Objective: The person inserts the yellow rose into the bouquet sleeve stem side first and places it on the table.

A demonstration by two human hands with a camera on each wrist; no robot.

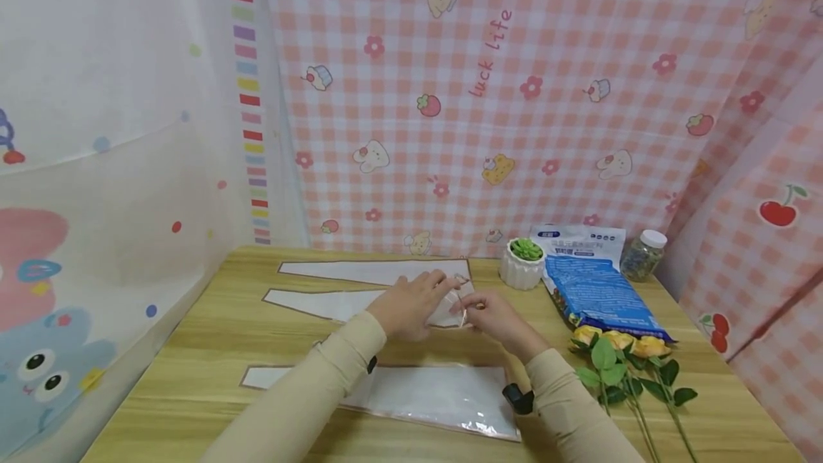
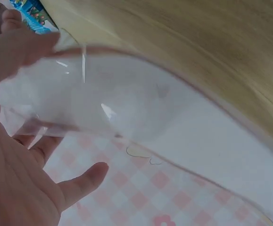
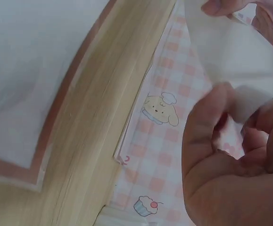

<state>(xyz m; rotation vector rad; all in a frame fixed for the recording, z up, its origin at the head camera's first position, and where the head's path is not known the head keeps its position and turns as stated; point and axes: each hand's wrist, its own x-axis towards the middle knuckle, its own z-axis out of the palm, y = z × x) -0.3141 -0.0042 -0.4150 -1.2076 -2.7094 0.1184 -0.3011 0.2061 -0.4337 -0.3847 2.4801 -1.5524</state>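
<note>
A long tapered flower sleeve (image 1: 302, 299), clear over white with a brown border, has its wide end raised between both hands. My left hand (image 1: 411, 306) holds that end; in the left wrist view, its digits (image 2: 20, 52) lie on both sides of the bulging film (image 2: 141, 103). My right hand (image 1: 503, 321) pinches the sleeve's edge (image 3: 242, 70) between thumb and index finger, as the right wrist view shows. Similar sleeves lie flat on the wooden table, one behind (image 1: 360, 271) and another in front (image 1: 437, 391), partly under the left forearm.
On the right stand a white pot with a green succulent (image 1: 524, 263), a blue packet (image 1: 604, 291) against a white pouch (image 1: 579, 238), and a white-lidded jar (image 1: 643, 256). Yellow roses (image 1: 620, 340) with stems lie in front of them. A pink checked cloth (image 1: 398, 127) hangs behind the table.
</note>
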